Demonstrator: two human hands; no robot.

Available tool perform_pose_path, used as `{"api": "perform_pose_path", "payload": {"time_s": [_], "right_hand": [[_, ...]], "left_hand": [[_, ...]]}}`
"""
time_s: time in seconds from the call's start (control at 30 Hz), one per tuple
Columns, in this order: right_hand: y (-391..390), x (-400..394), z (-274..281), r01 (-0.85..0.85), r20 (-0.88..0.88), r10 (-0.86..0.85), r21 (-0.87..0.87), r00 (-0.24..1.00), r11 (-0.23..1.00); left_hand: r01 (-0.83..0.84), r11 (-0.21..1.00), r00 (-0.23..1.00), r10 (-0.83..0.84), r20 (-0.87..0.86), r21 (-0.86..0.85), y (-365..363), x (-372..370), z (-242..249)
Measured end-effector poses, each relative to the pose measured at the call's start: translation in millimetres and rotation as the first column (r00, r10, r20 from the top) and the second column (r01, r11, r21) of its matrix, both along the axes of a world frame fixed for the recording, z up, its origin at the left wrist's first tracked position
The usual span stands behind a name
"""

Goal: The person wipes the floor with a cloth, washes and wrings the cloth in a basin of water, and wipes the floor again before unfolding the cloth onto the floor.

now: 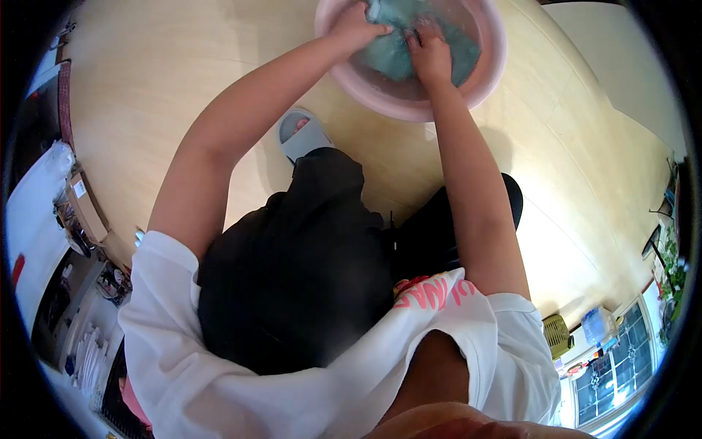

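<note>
A pink round basin point(496, 44) on the floor holds water and a soaked teal cloth point(391, 53). At the basin's left side, my left hand point(357, 28) is closed on a bunched part of the cloth, with the thumb pointing right. My right hand point(430, 55) reaches into the middle of the basin, its fingers curled down into the wet cloth. Water and fabric partly hide the fingertips of both hands.
A grey slipper point(306, 132) on my foot is just below the basin. Around me is a tan floor point(570, 139). A cardboard box point(88, 205) stands at the left, a yellow-green basket point(557, 335) at the lower right, and a white surface point(614, 58) at the upper right.
</note>
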State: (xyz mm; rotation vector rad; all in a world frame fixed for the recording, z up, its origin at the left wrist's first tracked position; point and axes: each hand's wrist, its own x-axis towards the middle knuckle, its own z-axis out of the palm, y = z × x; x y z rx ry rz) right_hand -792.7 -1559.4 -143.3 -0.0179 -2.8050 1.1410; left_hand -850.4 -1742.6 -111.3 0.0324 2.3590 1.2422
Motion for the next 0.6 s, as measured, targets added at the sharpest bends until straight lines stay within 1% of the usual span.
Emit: {"api": "perform_pose_path", "payload": {"time_s": [0.03,0.07,0.13,0.17,0.27,0.37,0.4,0.47,0.5,0.53,0.57,0.6], "right_hand": [[0.3,0.5,2.2,0.013,0.045,-0.013,-0.019,0.999,1.0],[0.9,1.1,4.3,0.028,0.091,-0.024,-0.036,0.996,0.999],[-0.3,1.1,17.6,0.036,0.106,-0.031,-0.049,0.994,0.998],[-1.0,0.6,21.3,0.041,0.114,-0.034,-0.056,0.993,0.998],[-0.1,-0.1,7.3,0.028,0.07,-0.024,-0.058,0.997,0.998],[1.2,-0.6,1.9,-0.012,0.04,0.014,-0.058,0.999,0.998],[1.8,-1.0,0.5,-0.03,0.05,0.032,-0.026,0.998,0.999],[2.1,-1.5,-2.1,-0.07,0.072,0.067,0.039,0.995,0.997],[1.6,-1.0,-3.5,-0.067,0.076,0.062,0.068,0.995,0.995],[0.6,-0.2,-4.8,-0.064,0.079,0.056,0.097,0.995,0.993],[-0.1,0.5,-5.8,-0.061,0.082,0.051,0.126,0.995,0.99],[0.1,1.5,-6.9,-0.06,0.098,0.048,0.126,0.994,0.99]], "left_hand": [[0.018,0.994,1.0,-0.02,-0.008,-0.112,-0.4,-0.8,-1.0],[0.018,0.991,1.0,-0.018,0.0,-0.131,-2.2,-1.8,-2.1],[0.017,0.986,1.0,-0.014,0.017,-0.163,-3.9,-2.6,0.9],[0.036,0.988,0.999,-0.039,-0.016,-0.153,-3.2,-1.9,2.0],[0.097,0.987,0.987,-0.112,-0.114,-0.132,-2.9,1.3,4.7],[0.161,0.98,0.96,-0.183,-0.21,-0.115,-2.5,4.3,5.8],[0.035,0.995,0.98,-0.052,-0.195,-0.088,-1.9,2.5,-3.9],[-0.219,0.975,0.966,0.21,-0.153,-0.043,0.9,-3.0,-32.3],[-0.216,0.975,0.972,0.21,-0.107,-0.05,4.1,-1.7,-19.0],[-0.213,0.975,0.976,0.21,-0.061,-0.057,8.5,0.7,7.8],[-0.21,0.976,0.978,0.21,-0.015,-0.064,10.7,2.2,23.0],[-0.15,0.987,0.982,0.142,-0.126,-0.059,8.5,4.2,16.7]]}}
